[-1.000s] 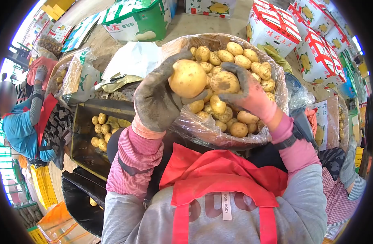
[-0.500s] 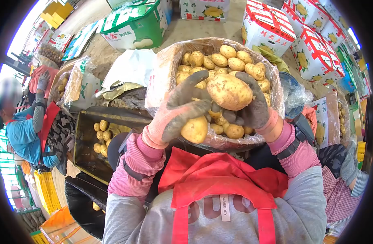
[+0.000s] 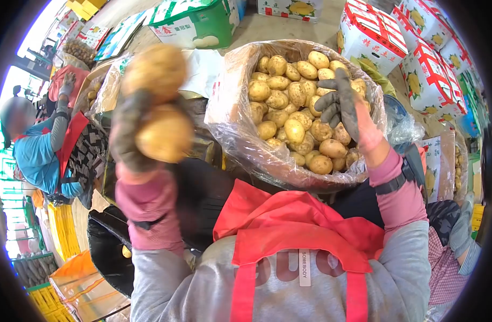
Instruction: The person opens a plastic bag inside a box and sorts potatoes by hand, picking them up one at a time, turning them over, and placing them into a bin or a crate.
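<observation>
Two potatoes point(image 3: 165, 134) are in my left hand point(image 3: 132, 131), which is blurred by motion at the left of the box. One lies against the palm and the larger one is above it at the fingertips. My right hand point(image 3: 345, 102), in a dark-palmed glove, hangs over the right part of the box with its fingers apart and nothing held. Beneath it, many loose potatoes point(image 3: 297, 94) fill the plastic-lined cardboard box point(image 3: 230, 107).
A dark crate point(image 3: 109, 180) is partly hidden behind my left arm, above a black bag point(image 3: 109, 247). White-and-red cartons point(image 3: 372, 40) stand at the upper right, a green carton point(image 3: 195, 24) at the top. Co-workers sit at the left point(image 3: 39, 155) and right point(image 3: 449, 252).
My left hand has swung left, away from the box, and now carries the large potato too. My right hand has let go of it and opened. The view has shifted slightly.
</observation>
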`<control>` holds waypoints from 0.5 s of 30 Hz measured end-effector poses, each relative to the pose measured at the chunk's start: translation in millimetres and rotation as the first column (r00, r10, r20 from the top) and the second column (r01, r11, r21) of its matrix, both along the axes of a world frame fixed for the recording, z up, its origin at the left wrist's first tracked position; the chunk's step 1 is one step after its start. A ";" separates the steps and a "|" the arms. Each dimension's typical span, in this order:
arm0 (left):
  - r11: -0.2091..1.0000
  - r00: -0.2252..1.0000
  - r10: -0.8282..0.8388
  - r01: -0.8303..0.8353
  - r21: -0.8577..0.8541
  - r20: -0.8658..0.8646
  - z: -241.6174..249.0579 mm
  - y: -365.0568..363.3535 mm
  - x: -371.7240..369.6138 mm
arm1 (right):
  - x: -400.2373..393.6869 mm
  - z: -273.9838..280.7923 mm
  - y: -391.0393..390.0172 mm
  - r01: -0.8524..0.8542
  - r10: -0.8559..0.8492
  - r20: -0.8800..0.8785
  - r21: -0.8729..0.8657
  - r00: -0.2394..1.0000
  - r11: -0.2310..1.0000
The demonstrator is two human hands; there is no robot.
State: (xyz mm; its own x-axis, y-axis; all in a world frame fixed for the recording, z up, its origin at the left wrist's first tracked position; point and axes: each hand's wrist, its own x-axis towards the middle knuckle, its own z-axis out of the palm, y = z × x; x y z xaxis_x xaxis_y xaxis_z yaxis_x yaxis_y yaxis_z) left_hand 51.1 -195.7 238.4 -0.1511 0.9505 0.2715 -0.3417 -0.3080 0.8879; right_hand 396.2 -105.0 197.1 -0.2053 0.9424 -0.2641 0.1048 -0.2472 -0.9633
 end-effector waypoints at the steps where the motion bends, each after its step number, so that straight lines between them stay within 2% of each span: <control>1: 0.993 0.986 0.111 -0.115 -0.026 -0.124 11.1 -2.9 -30.8 | 10.0 -20.3 6.9 -0.063 0.063 0.006 0.062 0.998 0.996; 2: 0.941 0.939 0.336 -0.338 -0.013 -0.080 21.0 -7.7 -28.7 | 19.4 -45.0 12.7 -0.062 0.062 0.001 0.065 0.998 0.996; 3: 0.945 0.927 0.316 -0.326 -0.020 -0.202 16.6 -17.3 -46.9 | 26.3 -71.0 18.9 -0.298 0.192 0.335 0.302 0.922 0.905; 4: 0.946 0.898 0.299 -0.324 -0.028 -0.322 3.2 -27.6 -74.5 | 27.1 -89.5 23.9 -0.565 0.200 0.648 0.422 0.735 0.708; 5: 0.902 0.878 0.361 -0.414 -0.121 -0.315 -20.3 -36.1 -96.6 | 20.7 -99.3 17.9 -0.664 -0.017 0.830 0.459 0.558 0.590; 6: 0.834 0.840 0.438 -0.513 -0.205 -0.319 -49.7 -49.9 -119.8 | 15.1 -104.9 14.8 -0.671 0.143 0.877 0.237 0.459 0.702; 7: 0.770 0.796 0.500 -0.589 -0.245 -0.341 -78.5 -64.2 -138.5 | 4.3 -102.2 9.4 -0.634 0.221 0.874 0.122 0.434 0.764; 8: 0.637 0.650 0.530 -0.729 -0.250 -0.545 -129.8 -81.3 -188.5 | -3.9 -103.8 1.4 -0.627 0.184 0.887 0.140 0.424 0.767; 9: 0.686 0.628 0.532 -0.713 -0.146 -0.569 -140.8 -99.6 -180.9 | -12.0 -107.4 -4.3 -0.625 0.150 0.896 0.163 0.417 0.763; 10: 0.732 0.669 0.521 -0.670 -0.126 -0.530 -195.7 -117.6 -211.5 | -22.9 -107.8 -1.5 -0.610 0.192 0.944 0.012 0.268 0.792; 11: 0.693 0.427 0.366 -0.718 -0.065 -0.827 -297.5 -135.4 -276.2 | -20.5 -119.1 -0.7 -0.635 0.098 0.945 0.130 0.312 0.762; 12: 0.594 0.249 0.409 -0.803 0.048 -0.878 -336.1 -143.0 -274.1 | -14.4 -140.1 7.3 -0.684 0.051 0.958 0.165 0.283 0.711; 13: 0.456 0.250 0.698 -0.878 0.147 -0.671 -316.4 -136.6 -227.6 | -6.9 -153.4 12.6 -0.698 0.044 0.959 0.172 0.280 0.695; 14: 0.556 0.583 0.728 -0.810 -0.189 -0.361 -272.7 -147.7 -201.3 | -6.4 -146.7 7.1 -0.708 0.057 0.954 0.178 0.294 0.683; 15: 0.703 0.743 0.664 -0.580 -0.412 0.088 -227.0 -158.3 -176.6 | 6.4 -171.0 8.8 -0.704 0.034 0.967 0.158 0.251 0.693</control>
